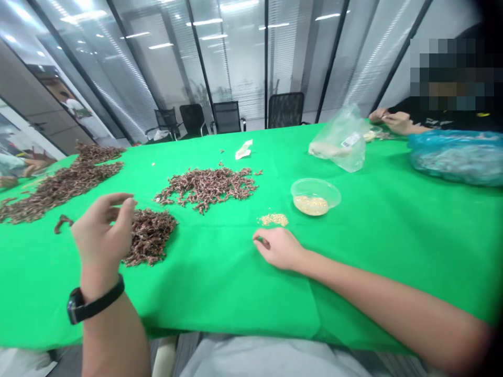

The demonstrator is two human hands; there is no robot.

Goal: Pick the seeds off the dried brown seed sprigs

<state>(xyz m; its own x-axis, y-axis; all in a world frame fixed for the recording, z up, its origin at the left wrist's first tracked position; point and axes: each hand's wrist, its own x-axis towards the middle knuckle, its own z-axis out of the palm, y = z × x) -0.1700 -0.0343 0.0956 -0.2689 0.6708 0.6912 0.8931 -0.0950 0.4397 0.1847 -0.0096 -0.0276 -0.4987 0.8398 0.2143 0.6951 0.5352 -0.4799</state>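
My left hand (104,230), with a dark band at its wrist, is raised beside a near pile of dried, twisted brown pieces (151,238). Its fingers are curled, thumb and forefinger close together; I cannot make out anything between them. A single brown piece (63,224) shows just left of that hand, blurred; whether it touches the hand is unclear. On the green cloth lies my right hand (281,247), thumb and fingertips curled together, contents hidden. Just beyond it are small pale yellow seeds or grains (274,219). A clear plastic bowl (332,193) holds more of them.
Brown pieces also form a middle heap (208,186) and a long left heap (58,188). A crumpled paper (244,150), a clear plastic bag (341,144) and a blue bag (456,157) lie farther off. Another person's hands (396,121) work at right; a co-worker's hand (31,170) shows at left.
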